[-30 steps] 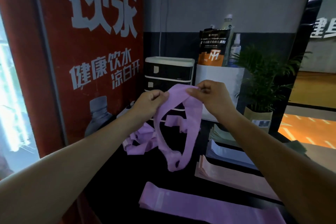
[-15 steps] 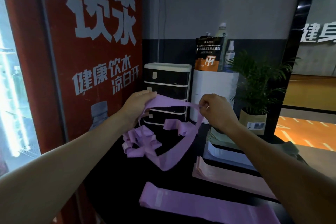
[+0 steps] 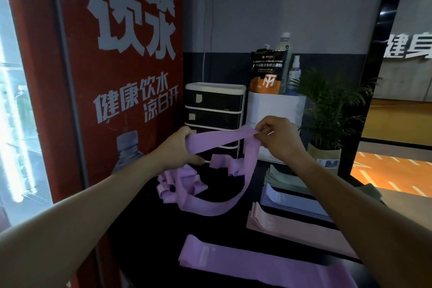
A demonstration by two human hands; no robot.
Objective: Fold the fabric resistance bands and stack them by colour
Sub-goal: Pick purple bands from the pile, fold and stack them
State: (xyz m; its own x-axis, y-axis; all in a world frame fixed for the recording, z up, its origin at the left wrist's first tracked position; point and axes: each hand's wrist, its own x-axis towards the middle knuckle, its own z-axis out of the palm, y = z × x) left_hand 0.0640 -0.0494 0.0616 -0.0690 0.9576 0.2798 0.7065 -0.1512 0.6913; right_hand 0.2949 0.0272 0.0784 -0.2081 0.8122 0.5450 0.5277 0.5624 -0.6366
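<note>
head view: left hand (image 3: 177,147) and right hand (image 3: 278,138) (both raised) pinch a stretched purple band (image 3: 217,140).

Your black table (image 3: 233,224) has folded purple (image 3: 257,266), pink (image 3: 294,229), blue (image 3: 289,201) and green (image 3: 285,179) stacks, a tangled purple pile (image 3: 177,180), drawers (image 3: 214,110), plant (image 3: 325,152).
</note>
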